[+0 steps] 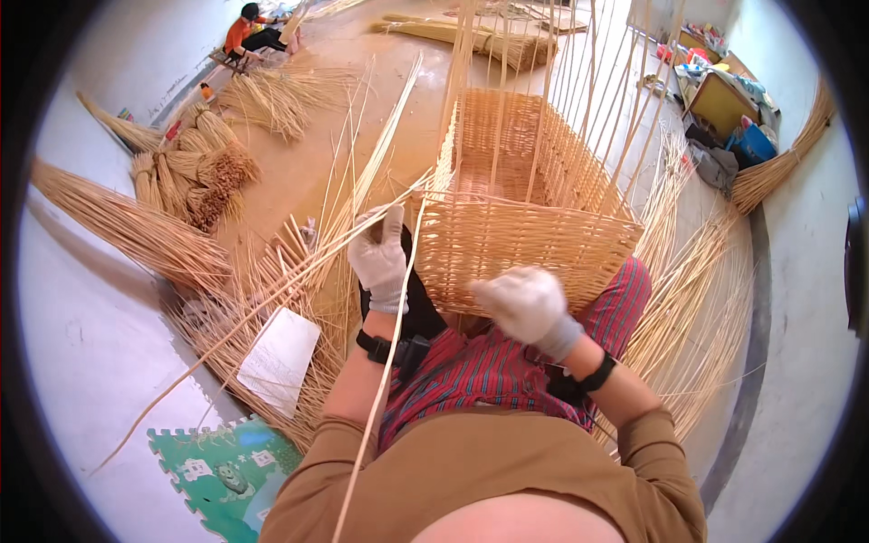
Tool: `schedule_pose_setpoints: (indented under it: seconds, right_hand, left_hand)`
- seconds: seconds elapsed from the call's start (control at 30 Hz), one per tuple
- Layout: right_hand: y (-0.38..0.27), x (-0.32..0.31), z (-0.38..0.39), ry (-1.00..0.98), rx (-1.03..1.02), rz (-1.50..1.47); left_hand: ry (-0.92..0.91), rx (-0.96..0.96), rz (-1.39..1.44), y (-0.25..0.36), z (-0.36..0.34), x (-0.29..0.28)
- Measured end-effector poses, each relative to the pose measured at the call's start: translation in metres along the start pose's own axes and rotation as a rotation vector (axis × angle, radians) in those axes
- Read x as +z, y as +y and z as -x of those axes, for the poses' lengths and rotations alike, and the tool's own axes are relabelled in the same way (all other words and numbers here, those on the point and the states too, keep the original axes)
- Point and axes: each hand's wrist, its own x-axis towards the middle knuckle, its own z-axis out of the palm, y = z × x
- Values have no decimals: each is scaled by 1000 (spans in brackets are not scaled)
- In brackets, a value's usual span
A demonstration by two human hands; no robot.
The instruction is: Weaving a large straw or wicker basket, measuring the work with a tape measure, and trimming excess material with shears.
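A half-woven wicker basket (525, 240), rectangular and tan, rests on my lap with tall upright stakes rising from its walls. My left hand (378, 258), in a white glove, is at the near left corner, its fingers closed around thin willow rods (339, 237) that run out to the lower left. Another pale rod (387, 366) hangs from that corner past my left wrist toward the lower edge. My right hand (523, 306), also gloved and slightly blurred, is curled into a fist before the basket's near wall. No rod shows coming out of it.
Loose rods (697, 308) lie on the floor at right, and a large bundle (127, 222) leans at the left wall. A white board (279, 362) lies on rods above a green foam mat (222, 480). Far left, another person (253, 36) sits among bundles.
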Motion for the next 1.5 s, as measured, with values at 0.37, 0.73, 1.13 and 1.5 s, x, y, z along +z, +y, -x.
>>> schedule_pose_setpoints:
  seconds: [0.37,0.73,1.13,1.5]
  right_hand:
    - [-59,46,-85,76,-77,65]
    - [52,24,-7,497,933,-1021]
    - [48,-11,-186,181,388,394]
    - [41,-17,27,496,1013,-860]
  left_hand:
    - [-85,-150,292,-4,15,-1]
    - [-1004,134,-220,-16,-89,4]
    - [-546,-178,241,-39,-29,32]
    - [-59,20,-56,-26,12,32]
